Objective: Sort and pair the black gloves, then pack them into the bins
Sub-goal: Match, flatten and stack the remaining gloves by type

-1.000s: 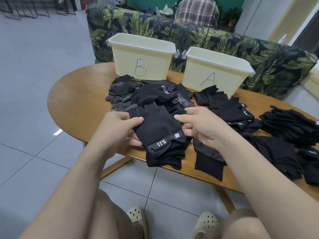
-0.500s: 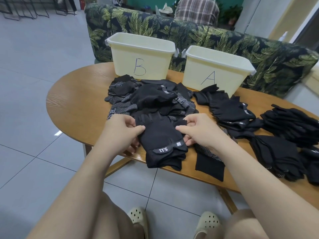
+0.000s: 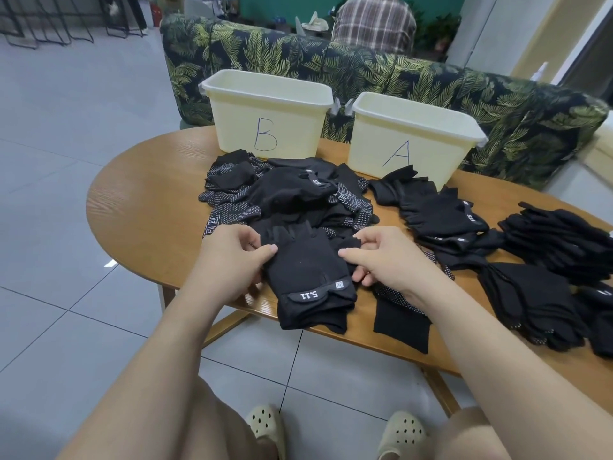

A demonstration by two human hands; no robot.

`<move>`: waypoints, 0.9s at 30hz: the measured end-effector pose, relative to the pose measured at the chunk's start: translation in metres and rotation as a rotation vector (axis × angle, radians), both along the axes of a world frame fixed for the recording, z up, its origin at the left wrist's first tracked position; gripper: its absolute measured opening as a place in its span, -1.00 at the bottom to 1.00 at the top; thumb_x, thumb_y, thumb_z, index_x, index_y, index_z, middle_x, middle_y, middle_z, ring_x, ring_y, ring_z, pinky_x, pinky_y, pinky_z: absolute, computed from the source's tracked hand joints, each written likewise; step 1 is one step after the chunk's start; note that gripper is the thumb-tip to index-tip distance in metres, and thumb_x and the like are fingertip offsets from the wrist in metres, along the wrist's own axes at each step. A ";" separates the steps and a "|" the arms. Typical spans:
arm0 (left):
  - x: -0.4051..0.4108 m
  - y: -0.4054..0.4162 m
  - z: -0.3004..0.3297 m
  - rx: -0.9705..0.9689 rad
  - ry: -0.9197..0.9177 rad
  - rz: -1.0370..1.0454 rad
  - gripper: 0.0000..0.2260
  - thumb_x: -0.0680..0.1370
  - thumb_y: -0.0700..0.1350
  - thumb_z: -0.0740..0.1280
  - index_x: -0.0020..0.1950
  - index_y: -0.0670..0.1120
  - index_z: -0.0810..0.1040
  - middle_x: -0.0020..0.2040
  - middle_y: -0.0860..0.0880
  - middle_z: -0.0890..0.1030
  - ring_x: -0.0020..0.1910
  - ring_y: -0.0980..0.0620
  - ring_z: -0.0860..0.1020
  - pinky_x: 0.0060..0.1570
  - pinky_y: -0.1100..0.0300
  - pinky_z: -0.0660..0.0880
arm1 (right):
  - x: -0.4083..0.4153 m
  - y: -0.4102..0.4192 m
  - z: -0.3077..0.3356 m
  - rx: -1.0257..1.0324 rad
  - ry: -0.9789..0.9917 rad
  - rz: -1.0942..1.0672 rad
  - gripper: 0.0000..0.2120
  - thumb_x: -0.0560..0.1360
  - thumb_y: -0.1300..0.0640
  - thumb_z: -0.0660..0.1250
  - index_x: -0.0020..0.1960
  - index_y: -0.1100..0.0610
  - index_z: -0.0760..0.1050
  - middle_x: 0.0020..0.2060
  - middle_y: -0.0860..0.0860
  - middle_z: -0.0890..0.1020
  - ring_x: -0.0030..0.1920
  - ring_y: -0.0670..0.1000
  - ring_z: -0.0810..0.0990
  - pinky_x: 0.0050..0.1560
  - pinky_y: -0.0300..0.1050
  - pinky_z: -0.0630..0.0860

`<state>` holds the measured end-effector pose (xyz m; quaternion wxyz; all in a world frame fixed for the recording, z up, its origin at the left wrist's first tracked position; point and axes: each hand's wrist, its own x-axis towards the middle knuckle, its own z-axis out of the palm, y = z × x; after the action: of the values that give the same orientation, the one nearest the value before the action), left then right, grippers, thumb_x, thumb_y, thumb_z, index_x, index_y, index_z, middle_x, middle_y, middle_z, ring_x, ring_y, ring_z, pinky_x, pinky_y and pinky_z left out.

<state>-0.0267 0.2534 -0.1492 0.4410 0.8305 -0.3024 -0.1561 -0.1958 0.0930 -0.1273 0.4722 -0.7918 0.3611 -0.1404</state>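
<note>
1. At the near edge of the wooden table (image 3: pixel 139 200), both hands work one stacked pair of black gloves (image 3: pixel 305 270); cuffs hang over the edge, strap w/ "5.11" reads upside down.
2. Left hand (image 3: pixel 229 263) pinches the stack's left side, thumb on top, fingers curled under.
3. Right hand (image 3: pixel 388 260) pinches the right side near the glove's thumb, fingers curled.
4. Behind the hands: loose glove pile (image 3: pixel 285 194), some w/ white dotted palms.
5. To the right: neater glove stacks (image 3: pixel 441 214), further dark stacks (image 3: pixel 560 237) toward the table's right end.
6. Bin B (image 3: pixel 265 114) and bin A (image 3: pixel 411 134) stand side by side at the far edge, apart from the held pair; contents not visible.
7. Leaf-print sofa (image 3: pixel 431 81) behind bins; person in plaid shirt (image 3: pixel 374 24) beyond.
</note>
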 end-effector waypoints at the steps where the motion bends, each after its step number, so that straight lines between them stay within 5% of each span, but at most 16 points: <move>1: 0.000 0.000 0.000 0.005 -0.003 0.012 -0.78 0.57 -0.02 0.46 -0.14 -0.15 0.58 -0.43 -0.02 0.61 -0.63 0.17 0.48 -0.51 0.29 0.38 | 0.000 -0.001 0.000 -0.004 -0.007 0.003 -0.93 0.59 0.16 0.42 -0.05 0.12 0.55 -0.39 0.10 0.64 -0.53 -0.14 0.49 -0.35 -0.24 0.49; 5: 0.003 0.001 -0.005 0.059 -0.029 0.066 -0.75 0.53 0.07 0.48 -0.14 -0.10 0.61 -0.36 -0.01 0.67 -0.48 0.12 0.61 -0.46 0.26 0.47 | 0.001 -0.004 0.001 -0.044 -0.002 0.017 -0.81 0.58 0.08 0.44 0.15 0.11 0.55 -0.42 0.02 0.64 -0.50 -0.17 0.49 -0.34 -0.25 0.49; 9: 0.005 0.000 -0.009 0.130 -0.053 0.074 -0.67 0.51 0.18 0.46 -0.20 -0.08 0.66 -0.39 0.02 0.68 -0.20 0.09 0.63 -0.19 0.16 0.54 | 0.001 -0.004 0.007 -0.081 0.021 0.034 -0.84 0.59 0.04 0.42 0.09 0.10 0.56 -0.32 0.05 0.61 -0.52 -0.23 0.50 -0.41 -0.31 0.49; 13: 0.005 -0.001 -0.008 0.125 -0.011 0.071 -0.70 0.47 0.15 0.51 -0.21 -0.08 0.65 -0.33 0.02 0.69 -0.18 0.05 0.62 -0.24 0.18 0.47 | 0.002 -0.002 0.003 -0.069 0.049 0.042 -0.73 0.58 0.03 0.44 0.23 0.00 0.45 -0.29 0.01 0.53 -0.46 -0.20 0.56 -0.37 -0.22 0.52; 18: 0.001 0.000 -0.004 0.052 0.009 0.053 -0.81 0.50 0.00 0.52 -0.18 -0.07 0.59 -0.27 0.01 0.66 -0.27 0.05 0.59 -0.35 0.22 0.38 | 0.006 -0.002 -0.002 0.042 -0.067 -0.034 -0.74 0.52 -0.01 0.50 0.09 0.14 0.61 -0.40 -0.04 0.60 -0.41 -0.10 0.54 -0.39 -0.19 0.41; 23: 0.001 0.000 -0.001 -0.080 0.077 -0.020 -0.78 0.57 -0.06 0.44 -0.17 -0.08 0.45 -0.24 -0.05 0.61 -0.35 -0.01 0.51 -0.32 0.15 0.48 | 0.007 -0.001 0.000 0.124 -0.081 -0.089 -0.48 0.40 -0.14 0.58 0.24 0.06 0.53 -0.23 -0.03 0.58 -0.41 -0.12 0.50 -0.42 -0.23 0.38; 27: -0.004 -0.001 0.003 -0.249 0.248 -0.052 -0.78 0.63 -0.10 0.36 -0.15 -0.06 0.37 -0.25 -0.08 0.46 -0.29 0.00 0.49 -0.32 0.07 0.53 | 0.007 -0.003 -0.001 0.155 -0.087 -0.064 -0.48 0.35 -0.11 0.62 0.22 0.06 0.61 -0.10 0.04 0.70 -0.31 -0.07 0.48 -0.44 -0.26 0.35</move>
<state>-0.0302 0.2525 -0.1467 0.5700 0.7358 -0.2841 -0.2301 -0.1886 0.0901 -0.1279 0.5424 -0.7342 0.3751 -0.1614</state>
